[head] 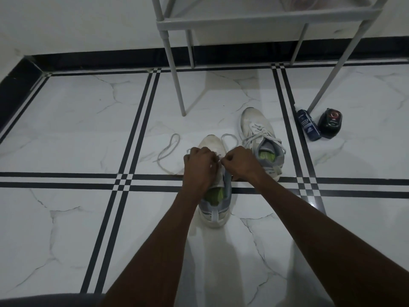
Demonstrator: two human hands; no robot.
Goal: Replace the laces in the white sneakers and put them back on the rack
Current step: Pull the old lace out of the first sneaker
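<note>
2 hands (219,162) pinch lace (168,149) over near sneaker (213,209).

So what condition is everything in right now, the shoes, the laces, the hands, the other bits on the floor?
Near sneaker: upright on the floor, lace being worked at the eyelets.
Its lace: loose, ends trailing on the tiles.
Far sneaker: upright, laced.
Left hand: fingers curled, pinching the lace.
Right hand: fingers curled, pinching the lace.
Blue bottle: lying on its side.
Black container: closed, beside the bottle.
Rack: standing; lower shelf holds no sneakers.
</note>
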